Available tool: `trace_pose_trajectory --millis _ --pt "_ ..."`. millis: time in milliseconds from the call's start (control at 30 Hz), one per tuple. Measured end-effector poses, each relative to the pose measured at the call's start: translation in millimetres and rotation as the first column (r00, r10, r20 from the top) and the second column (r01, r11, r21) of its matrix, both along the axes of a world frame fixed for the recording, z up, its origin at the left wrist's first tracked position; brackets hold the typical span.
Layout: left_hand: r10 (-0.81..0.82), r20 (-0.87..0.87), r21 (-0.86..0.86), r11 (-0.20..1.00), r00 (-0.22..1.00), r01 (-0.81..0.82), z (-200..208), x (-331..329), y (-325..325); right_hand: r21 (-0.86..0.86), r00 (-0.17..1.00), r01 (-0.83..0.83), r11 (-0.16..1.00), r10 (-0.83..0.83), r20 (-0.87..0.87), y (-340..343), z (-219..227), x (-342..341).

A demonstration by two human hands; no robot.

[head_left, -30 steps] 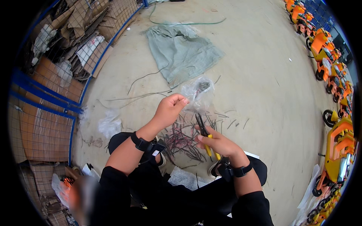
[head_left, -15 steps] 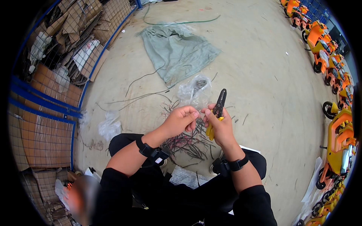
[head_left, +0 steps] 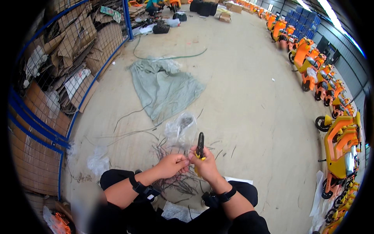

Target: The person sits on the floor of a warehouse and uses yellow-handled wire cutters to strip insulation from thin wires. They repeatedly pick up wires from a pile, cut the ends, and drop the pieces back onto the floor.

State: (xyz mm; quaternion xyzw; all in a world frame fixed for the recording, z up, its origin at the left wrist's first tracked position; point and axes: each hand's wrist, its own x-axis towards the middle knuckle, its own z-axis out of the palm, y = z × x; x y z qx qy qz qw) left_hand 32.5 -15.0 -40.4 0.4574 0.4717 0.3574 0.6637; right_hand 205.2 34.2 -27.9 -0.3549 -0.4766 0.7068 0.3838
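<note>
Pointing lengthwise forward, the pliers were clasped in the right hand (handles partly hidden). The adjacent left hand was pinched, contents indiscernible.

Wire scraps are strewn on the floor before a plastic bag, with a woven sack spread beyond. Cardboard is heaped behind mesh fencing at left, scooters parked at right.

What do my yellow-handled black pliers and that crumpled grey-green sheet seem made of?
Yellow-handled black pliers: probably metal head, dark; plastic or rubber grips, evenly bright yellow.
Crumpled grey-green sheet: perhaps woven plastic or cloth, mostly matte, given its soft folds.
</note>
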Motion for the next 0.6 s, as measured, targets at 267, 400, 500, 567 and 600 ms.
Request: trace_pose_trajectory --millis 267,400,500,567,600 --pt "0.045 0.149 -0.066 0.997 0.988 -0.035 -17 4 -2 -0.114 0.986 -0.004 0.994 -0.015 -0.166 2 -2 3" --pt "0.031 0.131 -0.078 0.997 0.991 -0.021 -19 12 -7 -0.151 0.989 0.039 0.988 -0.06 -0.138 1 -6 -2" --pt "-0.025 -0.181 0.074 0.997 0.983 0.039 -8 8 -6 -0.153 0.986 0.084 0.985 -0.104 -0.128 3 -8 -2" --pt "0.022 -0.542 0.253 0.958 0.84 0.138 13 0 -4 -0.177 0.99 0.1 0.979 -0.115 -0.076 3 -1 5" --pt "0.127 -0.548 0.274 0.961 0.827 0.035 22 -3 -4 -0.121 0.997 0.077 0.99 -0.073 0.032 2 1 6"
